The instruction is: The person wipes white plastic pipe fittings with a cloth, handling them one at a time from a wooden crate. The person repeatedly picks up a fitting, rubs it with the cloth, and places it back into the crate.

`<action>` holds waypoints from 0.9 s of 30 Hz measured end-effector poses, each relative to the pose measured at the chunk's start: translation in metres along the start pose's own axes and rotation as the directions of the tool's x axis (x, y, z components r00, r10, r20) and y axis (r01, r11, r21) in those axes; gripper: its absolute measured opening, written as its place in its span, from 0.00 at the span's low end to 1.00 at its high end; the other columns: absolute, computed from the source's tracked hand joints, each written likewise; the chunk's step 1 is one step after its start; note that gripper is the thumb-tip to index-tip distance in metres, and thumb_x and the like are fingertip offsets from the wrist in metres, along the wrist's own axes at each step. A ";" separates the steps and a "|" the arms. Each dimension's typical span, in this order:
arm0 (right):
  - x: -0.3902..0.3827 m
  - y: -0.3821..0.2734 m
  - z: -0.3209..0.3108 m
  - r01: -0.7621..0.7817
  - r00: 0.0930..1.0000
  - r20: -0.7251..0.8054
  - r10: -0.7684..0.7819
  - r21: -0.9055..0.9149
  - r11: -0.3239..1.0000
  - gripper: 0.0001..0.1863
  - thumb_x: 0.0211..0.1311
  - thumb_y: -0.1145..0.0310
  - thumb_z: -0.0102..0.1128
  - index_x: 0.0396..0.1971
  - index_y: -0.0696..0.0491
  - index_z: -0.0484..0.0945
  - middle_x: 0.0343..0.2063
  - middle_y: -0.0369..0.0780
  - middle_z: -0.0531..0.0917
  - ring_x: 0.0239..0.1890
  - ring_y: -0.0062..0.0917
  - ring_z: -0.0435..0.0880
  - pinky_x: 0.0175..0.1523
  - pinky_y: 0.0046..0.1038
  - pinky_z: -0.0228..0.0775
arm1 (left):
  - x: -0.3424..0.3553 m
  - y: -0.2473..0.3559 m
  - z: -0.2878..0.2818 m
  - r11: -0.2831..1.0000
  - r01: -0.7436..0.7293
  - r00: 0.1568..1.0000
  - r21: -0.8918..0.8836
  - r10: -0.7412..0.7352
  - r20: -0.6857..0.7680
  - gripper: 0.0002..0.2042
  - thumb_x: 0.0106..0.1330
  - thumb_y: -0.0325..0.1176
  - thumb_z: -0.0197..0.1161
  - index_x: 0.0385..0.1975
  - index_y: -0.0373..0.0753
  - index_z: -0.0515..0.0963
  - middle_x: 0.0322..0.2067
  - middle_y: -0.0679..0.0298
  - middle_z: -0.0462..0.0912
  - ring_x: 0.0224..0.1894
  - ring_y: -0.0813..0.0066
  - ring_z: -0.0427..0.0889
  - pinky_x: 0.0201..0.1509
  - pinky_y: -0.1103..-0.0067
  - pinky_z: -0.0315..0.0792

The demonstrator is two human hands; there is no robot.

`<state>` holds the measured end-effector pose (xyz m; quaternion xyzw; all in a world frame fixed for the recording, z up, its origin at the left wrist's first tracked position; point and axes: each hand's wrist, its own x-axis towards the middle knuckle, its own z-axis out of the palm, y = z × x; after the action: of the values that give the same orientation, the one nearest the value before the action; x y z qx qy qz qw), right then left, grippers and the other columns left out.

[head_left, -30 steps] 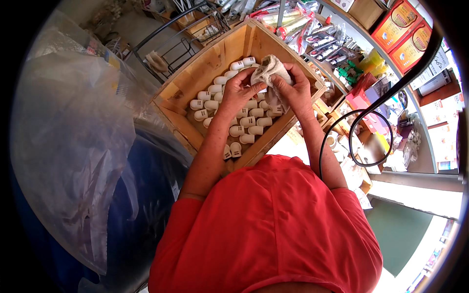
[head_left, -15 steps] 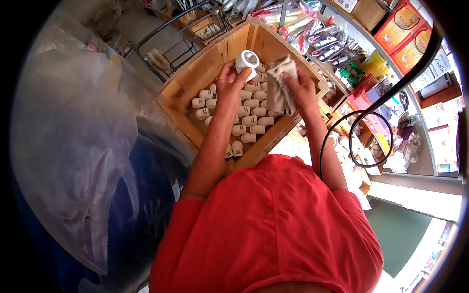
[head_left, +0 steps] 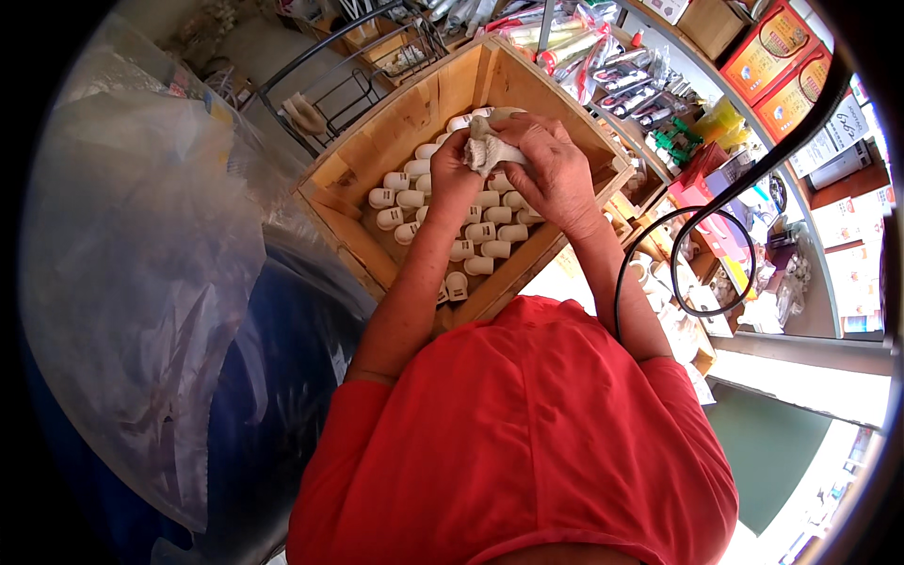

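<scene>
Over the open wooden box (head_left: pixel 331 200) my two hands meet around a crumpled, greyish-white cloth (head_left: pixel 490 153). My right hand (head_left: pixel 557 171) is closed on the cloth, pressing it from above and the right. On the left side, my left hand (head_left: pixel 456 171) is closed; the white pipe elbow it held a moment earlier is now hidden behind the cloth and fingers. Several white pipe elbows (head_left: pixel 480 233) lie in loose rows on the box floor below, some covered from view by my hands and forearms.
A large clear plastic bag (head_left: pixel 141 254) over something blue fills the left side. Behind the box stands a black wire rack (head_left: pixel 325 99). Shelves with packed goods and orange boxes (head_left: pixel 777 56) line the right, where a black cable (head_left: pixel 753 179) loops across.
My right hand has brought the cloth left onto the pipe elbow in my left hand. Both hands now come together, and the cloth covers the elbow.
</scene>
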<state>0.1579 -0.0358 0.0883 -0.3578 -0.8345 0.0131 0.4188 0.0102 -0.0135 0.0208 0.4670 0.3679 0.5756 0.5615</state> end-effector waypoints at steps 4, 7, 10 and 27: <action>-0.006 0.000 0.010 0.024 0.999 -0.024 -0.023 0.062 0.998 0.19 0.41 0.72 0.60 0.38 0.51 0.73 0.38 0.38 0.77 0.46 0.35 0.73 0.49 0.31 0.67 | -0.001 -0.001 -0.002 0.919 0.109 0.991 -0.379 -0.132 -0.035 0.11 0.57 0.25 0.54 0.41 0.34 0.71 0.36 0.66 0.76 0.34 0.82 0.76 0.35 0.85 0.71; -0.014 0.006 0.012 -0.063 0.996 -0.055 0.075 0.196 0.979 0.17 0.42 0.73 0.59 0.37 0.52 0.74 0.39 0.39 0.77 0.46 0.35 0.73 0.49 0.29 0.66 | 0.003 -0.006 -0.006 0.843 0.176 0.981 -0.508 -0.193 0.020 0.13 0.56 0.25 0.55 0.43 0.35 0.70 0.37 0.65 0.76 0.35 0.80 0.76 0.37 0.85 0.70; -0.024 0.014 0.006 -0.332 0.943 0.042 0.330 0.194 0.923 0.16 0.46 0.72 0.58 0.38 0.51 0.74 0.35 0.41 0.77 0.39 0.35 0.75 0.44 0.29 0.68 | 0.002 0.004 -0.008 0.842 0.181 0.981 -0.509 -0.190 0.034 0.15 0.60 0.33 0.56 0.45 0.37 0.69 0.40 0.63 0.76 0.40 0.77 0.75 0.39 0.81 0.69; -0.001 0.019 0.001 -0.384 0.719 0.179 0.671 0.908 0.169 0.13 0.62 0.67 0.48 0.43 0.57 0.71 0.36 0.36 0.78 0.37 0.16 0.76 0.41 0.18 0.68 | -0.002 0.003 0.000 0.841 0.285 0.927 -0.459 -0.120 0.357 0.14 0.61 0.35 0.56 0.45 0.37 0.69 0.40 0.63 0.75 0.40 0.71 0.76 0.37 0.72 0.75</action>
<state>0.1687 -0.0221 0.0802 -0.3370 -0.4401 0.5606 0.6152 0.0093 -0.0160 0.0232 0.3478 0.1589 0.5063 0.7730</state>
